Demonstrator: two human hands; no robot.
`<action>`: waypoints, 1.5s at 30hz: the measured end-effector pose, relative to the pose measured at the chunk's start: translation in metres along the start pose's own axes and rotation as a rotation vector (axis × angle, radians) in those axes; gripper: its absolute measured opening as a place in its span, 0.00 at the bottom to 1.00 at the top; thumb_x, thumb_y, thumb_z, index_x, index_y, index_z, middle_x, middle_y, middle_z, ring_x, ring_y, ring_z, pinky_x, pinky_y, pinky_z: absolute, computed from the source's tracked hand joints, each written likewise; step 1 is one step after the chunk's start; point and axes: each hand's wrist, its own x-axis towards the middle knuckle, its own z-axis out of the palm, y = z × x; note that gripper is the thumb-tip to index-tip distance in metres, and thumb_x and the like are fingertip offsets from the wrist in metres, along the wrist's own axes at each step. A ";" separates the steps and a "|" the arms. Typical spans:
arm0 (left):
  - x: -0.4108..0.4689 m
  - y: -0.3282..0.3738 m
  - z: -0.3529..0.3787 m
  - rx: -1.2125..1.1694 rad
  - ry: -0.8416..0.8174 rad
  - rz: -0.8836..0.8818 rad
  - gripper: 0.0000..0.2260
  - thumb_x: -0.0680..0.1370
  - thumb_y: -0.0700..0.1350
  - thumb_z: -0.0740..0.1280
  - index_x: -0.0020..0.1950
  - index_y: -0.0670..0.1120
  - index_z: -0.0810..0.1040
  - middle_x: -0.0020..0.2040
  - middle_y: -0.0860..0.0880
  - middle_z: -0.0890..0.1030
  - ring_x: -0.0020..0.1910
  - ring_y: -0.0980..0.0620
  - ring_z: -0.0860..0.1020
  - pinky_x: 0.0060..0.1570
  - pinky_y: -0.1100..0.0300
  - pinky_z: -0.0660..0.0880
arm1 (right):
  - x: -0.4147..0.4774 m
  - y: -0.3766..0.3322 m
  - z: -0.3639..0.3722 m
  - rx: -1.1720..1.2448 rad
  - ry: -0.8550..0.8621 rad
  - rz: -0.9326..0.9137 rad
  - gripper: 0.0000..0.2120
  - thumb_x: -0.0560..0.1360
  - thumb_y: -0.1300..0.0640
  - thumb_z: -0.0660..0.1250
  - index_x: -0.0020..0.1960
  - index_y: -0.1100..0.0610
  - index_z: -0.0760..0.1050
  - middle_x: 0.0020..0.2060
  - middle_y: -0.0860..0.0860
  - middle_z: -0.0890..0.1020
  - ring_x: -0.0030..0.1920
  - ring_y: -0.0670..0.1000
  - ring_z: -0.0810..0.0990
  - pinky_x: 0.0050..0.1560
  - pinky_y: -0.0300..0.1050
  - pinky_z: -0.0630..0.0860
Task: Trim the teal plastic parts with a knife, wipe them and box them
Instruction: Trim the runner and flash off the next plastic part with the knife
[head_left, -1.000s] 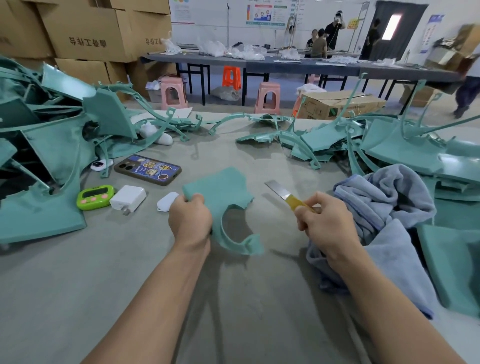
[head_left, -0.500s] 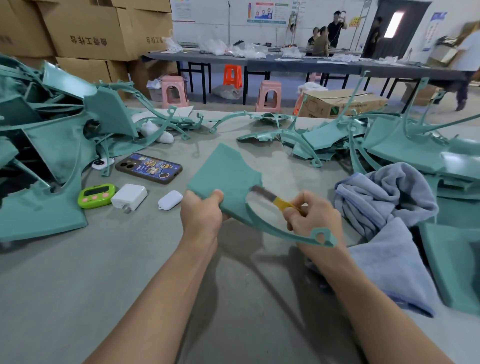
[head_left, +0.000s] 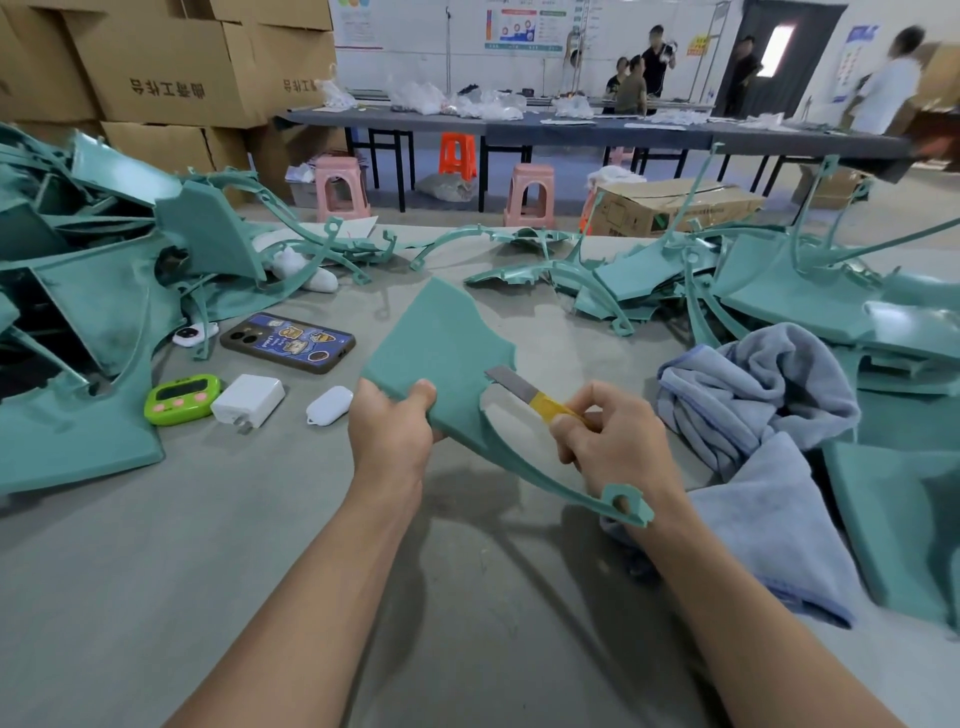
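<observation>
Grey table (head_left: 156, 597): left grip (head_left: 392, 431) clasps teal part (head_left: 441, 343), right grip (head_left: 618, 441) pinches knife (head_left: 511, 384); carton (head_left: 166, 67) print unreadable.

Both bare forearms outstretched, left grip (head_left: 392, 431) curled on the teal part (head_left: 441, 343), right grip (head_left: 618, 441) pinching the knife (head_left: 522, 388)

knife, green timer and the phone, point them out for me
knife (head_left: 511, 385), head view, on the bare metal blade just ahead of the yellow handle.
green timer (head_left: 183, 400), head view, on the middle of its front face.
phone (head_left: 288, 343), head view, on the middle of its printed case back.
</observation>
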 end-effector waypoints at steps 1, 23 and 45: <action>0.000 0.000 0.001 -0.008 -0.007 0.008 0.12 0.77 0.34 0.67 0.54 0.50 0.77 0.52 0.49 0.85 0.49 0.48 0.85 0.34 0.56 0.81 | 0.001 0.001 0.001 -0.015 0.012 0.003 0.10 0.77 0.57 0.70 0.38 0.52 0.75 0.28 0.47 0.83 0.26 0.43 0.76 0.31 0.37 0.72; 0.004 -0.002 -0.004 -0.018 0.064 -0.001 0.10 0.75 0.36 0.68 0.53 0.49 0.79 0.47 0.52 0.86 0.42 0.53 0.85 0.34 0.57 0.81 | 0.008 0.009 -0.006 0.275 -0.024 0.029 0.12 0.76 0.63 0.70 0.35 0.54 0.74 0.25 0.52 0.79 0.28 0.52 0.70 0.32 0.48 0.67; -0.014 0.008 0.016 -0.326 0.055 0.028 0.09 0.76 0.32 0.71 0.43 0.45 0.83 0.38 0.54 0.86 0.38 0.56 0.85 0.36 0.63 0.79 | -0.018 -0.012 0.043 0.040 0.108 0.017 0.07 0.83 0.51 0.61 0.46 0.50 0.71 0.31 0.48 0.82 0.33 0.44 0.77 0.33 0.38 0.67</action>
